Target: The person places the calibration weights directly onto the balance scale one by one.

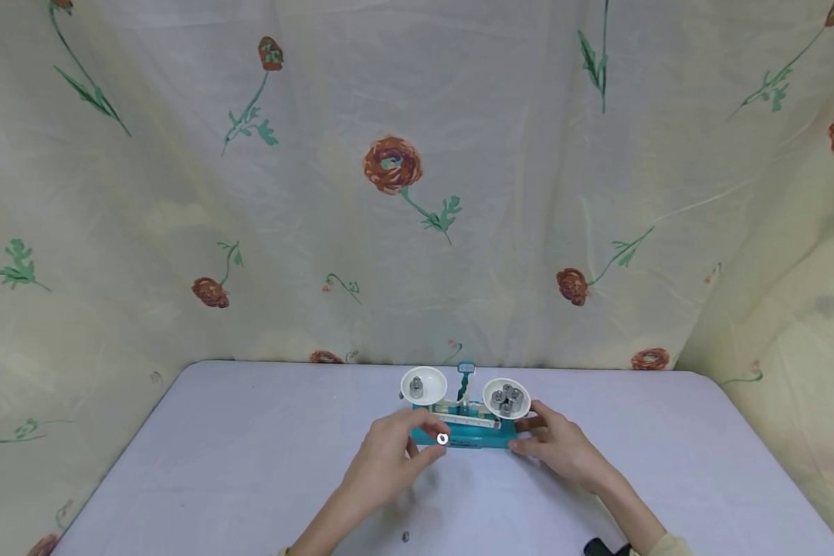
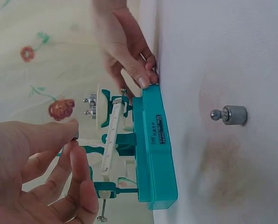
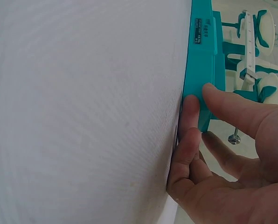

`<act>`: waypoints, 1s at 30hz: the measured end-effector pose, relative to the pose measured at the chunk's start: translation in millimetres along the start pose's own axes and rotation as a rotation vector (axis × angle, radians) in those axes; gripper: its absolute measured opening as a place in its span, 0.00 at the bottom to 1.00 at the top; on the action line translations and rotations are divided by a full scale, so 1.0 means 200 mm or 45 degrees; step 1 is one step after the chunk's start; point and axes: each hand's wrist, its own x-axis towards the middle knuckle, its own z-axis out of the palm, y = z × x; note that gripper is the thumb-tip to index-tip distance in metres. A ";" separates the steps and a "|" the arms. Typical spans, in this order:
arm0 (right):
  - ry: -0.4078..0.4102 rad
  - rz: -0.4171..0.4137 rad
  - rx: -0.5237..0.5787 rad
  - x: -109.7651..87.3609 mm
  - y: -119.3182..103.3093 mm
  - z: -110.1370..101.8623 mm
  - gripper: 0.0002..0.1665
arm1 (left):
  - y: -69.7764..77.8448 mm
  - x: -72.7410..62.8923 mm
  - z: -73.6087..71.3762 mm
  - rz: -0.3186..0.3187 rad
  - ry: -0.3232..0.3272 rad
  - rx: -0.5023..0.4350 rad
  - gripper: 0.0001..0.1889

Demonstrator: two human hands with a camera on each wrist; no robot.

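Observation:
A teal balance scale [image 1: 469, 437] with two white pans stands on the table. My left hand [image 1: 387, 454] is in front of its left end, with a small shiny metal piece [image 1: 442, 439] pinched between thumb and fingertip. In the left wrist view the fingers mostly hide that piece. My right hand [image 1: 563, 448] grips the right end of the base, its thumb and fingers around the corner in the right wrist view. The left pan [image 1: 434, 377] carries a metal weight [image 1: 416, 386]. Several metal weights [image 1: 507, 398] sit together in the right pan [image 1: 523, 388].
A knobbed metal weight [image 2: 234, 115] stands by itself on the pale table [image 1: 250, 463], nearer to me than the scale. A black object [image 1: 598, 547] lies at the front edge beside the right forearm. Flowered cloth [image 1: 500, 193] hangs behind the table and at its sides.

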 end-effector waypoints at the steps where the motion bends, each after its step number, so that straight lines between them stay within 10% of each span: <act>1: 0.000 0.000 -0.001 0.00 0.00 0.00 0.52 | 0.00 0.00 0.00 -0.006 0.020 0.007 0.10; 11: -0.011 0.007 0.000 0.00 0.00 0.00 0.52 | 0.03 0.01 -0.01 -0.059 0.238 0.120 0.11; 30: -0.004 -0.020 0.026 0.00 0.01 0.00 0.52 | 0.05 0.06 0.02 -0.176 0.365 0.134 0.11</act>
